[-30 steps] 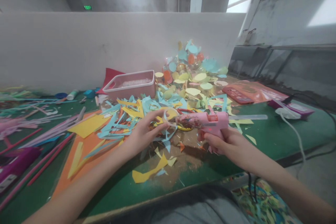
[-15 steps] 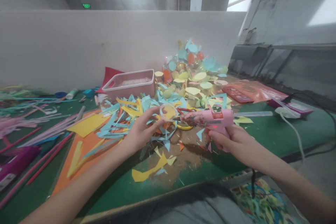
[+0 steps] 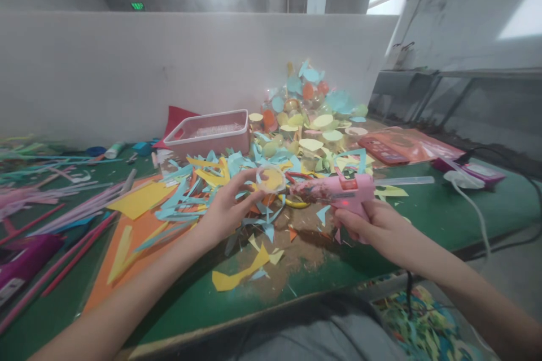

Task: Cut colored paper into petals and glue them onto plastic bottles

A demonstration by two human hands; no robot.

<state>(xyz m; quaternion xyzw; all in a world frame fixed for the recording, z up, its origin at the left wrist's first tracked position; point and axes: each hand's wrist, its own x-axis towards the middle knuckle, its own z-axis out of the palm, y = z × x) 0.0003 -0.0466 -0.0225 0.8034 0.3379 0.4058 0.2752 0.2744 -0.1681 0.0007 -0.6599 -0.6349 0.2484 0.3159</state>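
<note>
My right hand is wrapped round the grip of a pink hot glue gun, with a clear glue stick poking out of its back end. A small red light glows on the gun's side. Between the thumb and fingers of my left hand is a small clear plastic cup, its round opening turned toward me and yellow showing inside. The gun's dirty nozzle points left and sits close to the cup's rim; whether they touch I cannot tell. Coloured paper scraps lie below both hands.
Behind stand a pink basket and a heap of clear cups with coloured paper discs. Orange and yellow paper sheets and pipe cleaners lie left. A red phone and a white cable are right.
The cup has turned slightly, so its round opening faces me more. The glue gun has shifted a little to the left, with the glue stick; both hands keep their grip.
</note>
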